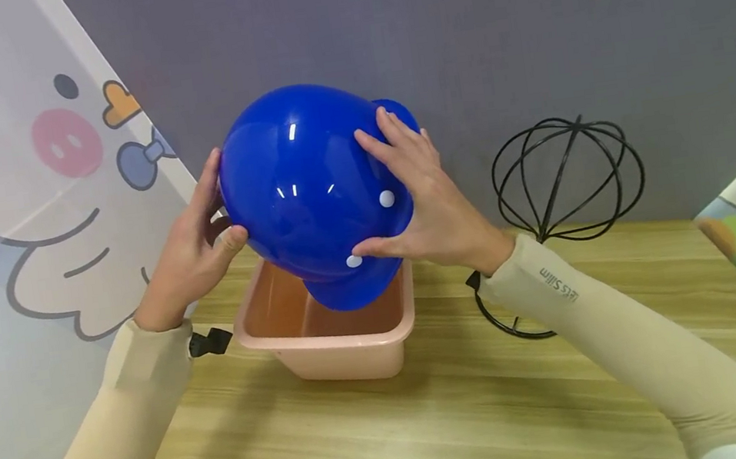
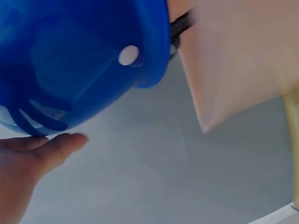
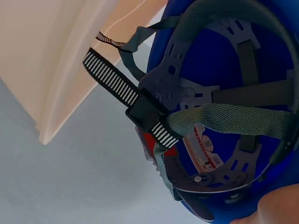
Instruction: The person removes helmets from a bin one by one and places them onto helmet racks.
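Observation:
Both hands hold a glossy blue hard hat point(image 1: 307, 191) tilted in the air, its lower edge dipping into the mouth of a pink plastic basin point(image 1: 336, 358). My left hand point(image 1: 201, 236) grips the hat's left rim, with the thumb on the shell. My right hand point(image 1: 420, 199) spreads its fingers over the right side of the dome, thumb under the edge. The left wrist view shows the hard hat point(image 2: 70, 60) from outside, above my left hand point(image 2: 28, 158), beside the basin point(image 2: 233, 60). The right wrist view looks into the hard hat point(image 3: 224, 93), where a striped chin strap point(image 3: 112, 79) hangs.
The basin stands on a wooden table point(image 1: 435, 422). A black wire ball-shaped stand point(image 1: 566, 172) sits at the back right, its base ring behind my right forearm. A grey wall point(image 1: 522, 23) closes the back, and a cartoon-printed curtain point(image 1: 26, 228) hangs on the left.

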